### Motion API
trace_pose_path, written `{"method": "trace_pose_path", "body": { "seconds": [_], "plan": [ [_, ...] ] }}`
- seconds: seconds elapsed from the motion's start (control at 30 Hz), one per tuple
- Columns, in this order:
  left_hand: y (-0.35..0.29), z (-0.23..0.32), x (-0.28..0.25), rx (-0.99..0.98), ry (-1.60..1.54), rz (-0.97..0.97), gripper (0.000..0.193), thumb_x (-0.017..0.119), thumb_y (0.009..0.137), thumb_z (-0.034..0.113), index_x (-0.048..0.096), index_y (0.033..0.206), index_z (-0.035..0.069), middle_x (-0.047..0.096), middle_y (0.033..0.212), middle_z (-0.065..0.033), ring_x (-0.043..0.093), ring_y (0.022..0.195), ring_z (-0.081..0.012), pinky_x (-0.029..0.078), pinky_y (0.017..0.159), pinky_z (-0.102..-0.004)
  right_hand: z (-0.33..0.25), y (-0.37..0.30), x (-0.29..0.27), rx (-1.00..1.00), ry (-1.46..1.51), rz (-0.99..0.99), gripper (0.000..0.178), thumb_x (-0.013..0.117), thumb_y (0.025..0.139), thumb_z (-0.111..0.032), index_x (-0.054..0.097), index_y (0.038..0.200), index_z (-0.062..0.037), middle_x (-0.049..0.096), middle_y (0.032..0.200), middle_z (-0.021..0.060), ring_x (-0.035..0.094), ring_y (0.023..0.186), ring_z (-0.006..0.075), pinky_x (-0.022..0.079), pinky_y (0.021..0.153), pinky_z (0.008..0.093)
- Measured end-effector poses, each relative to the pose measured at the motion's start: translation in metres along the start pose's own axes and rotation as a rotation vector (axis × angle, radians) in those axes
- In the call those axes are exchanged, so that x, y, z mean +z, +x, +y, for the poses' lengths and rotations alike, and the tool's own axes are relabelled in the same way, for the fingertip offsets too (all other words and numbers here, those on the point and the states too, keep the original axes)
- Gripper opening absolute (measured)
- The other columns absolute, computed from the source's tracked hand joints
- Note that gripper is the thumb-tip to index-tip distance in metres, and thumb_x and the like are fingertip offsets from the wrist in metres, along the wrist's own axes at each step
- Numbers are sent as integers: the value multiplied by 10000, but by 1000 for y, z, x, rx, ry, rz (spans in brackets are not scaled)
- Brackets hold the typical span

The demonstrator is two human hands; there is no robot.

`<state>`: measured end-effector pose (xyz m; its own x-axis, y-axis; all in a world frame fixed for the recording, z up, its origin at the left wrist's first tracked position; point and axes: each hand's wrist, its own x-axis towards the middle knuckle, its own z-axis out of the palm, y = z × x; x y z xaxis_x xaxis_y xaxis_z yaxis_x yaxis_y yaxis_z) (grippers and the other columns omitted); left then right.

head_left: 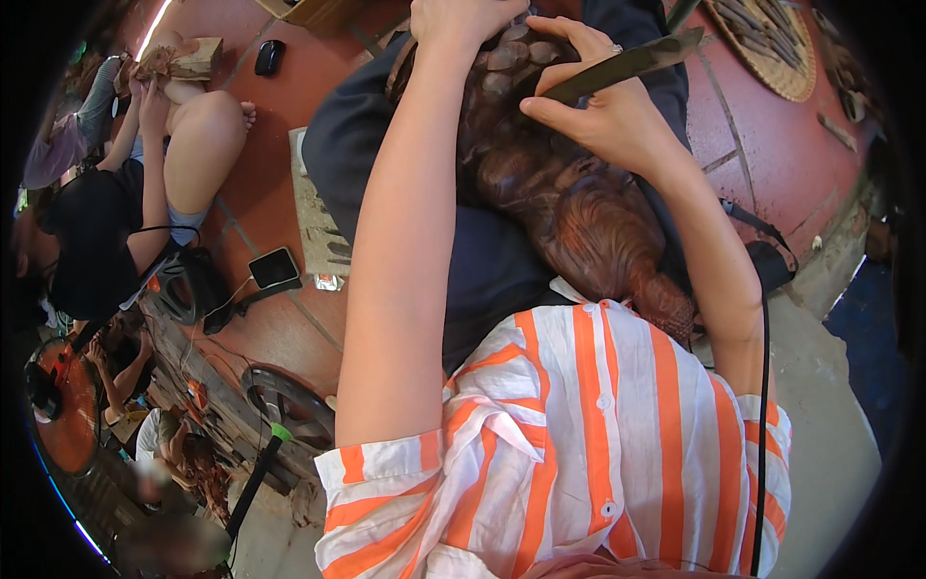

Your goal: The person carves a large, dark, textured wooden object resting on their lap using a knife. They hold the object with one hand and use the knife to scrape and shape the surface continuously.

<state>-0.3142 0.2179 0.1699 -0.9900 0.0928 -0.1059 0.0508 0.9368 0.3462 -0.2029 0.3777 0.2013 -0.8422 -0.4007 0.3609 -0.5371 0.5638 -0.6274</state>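
A dark brown, glossy wood carving (603, 227) lies across my lap, its rounded, finely grooved end close to my shirt. It has smooth lumps and rounded shapes along its far part. My right hand (612, 116) is over the carving's right side, with a flat grey-green strip (632, 69) held between thumb and fingers. The strip slants up to the right and ends in an angled tip. At the top edge, my left hand (468, 17) rests at the carving's far end. Its fingers are mostly cut off by the picture edge.
A round woven tray (793, 82) of slender tools lies at the far right on red floor tiles. A phone (274, 267), a black mouse-shaped object (270, 58) and a board (313, 217) lie to the left. Another person (125, 183) sits far left, handling a wood piece (183, 60).
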Motion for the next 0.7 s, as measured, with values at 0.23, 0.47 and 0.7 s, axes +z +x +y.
{"method": "trace_pose_path", "body": {
  "seconds": [0.23,0.47,0.7],
  "plan": [
    [-1,0,-2,-41,-33,-45,599,636,719,581,718,869,7,678,852,-239,678,858,-351,534,772,-429,-2,4,5,55,75,-90,338,762,720,-252,632,957,-49,506,1314,171,421,1248,388,313,1040,485],
    [-1,0,-4,-55,-9,-76,610,626,721,587,719,882,6,679,862,-240,679,867,-344,533,781,-425,-13,6,4,143,121,-67,274,745,746,-230,615,891,-37,502,1329,154,404,1266,388,289,1053,487],
    [-3,2,-4,-26,-6,-46,597,623,726,580,720,871,9,681,853,-235,682,854,-341,535,776,-421,-12,-3,8,163,152,-33,256,734,772,-244,618,892,-49,473,1374,128,323,1347,376,161,1103,580]
  ]
}}
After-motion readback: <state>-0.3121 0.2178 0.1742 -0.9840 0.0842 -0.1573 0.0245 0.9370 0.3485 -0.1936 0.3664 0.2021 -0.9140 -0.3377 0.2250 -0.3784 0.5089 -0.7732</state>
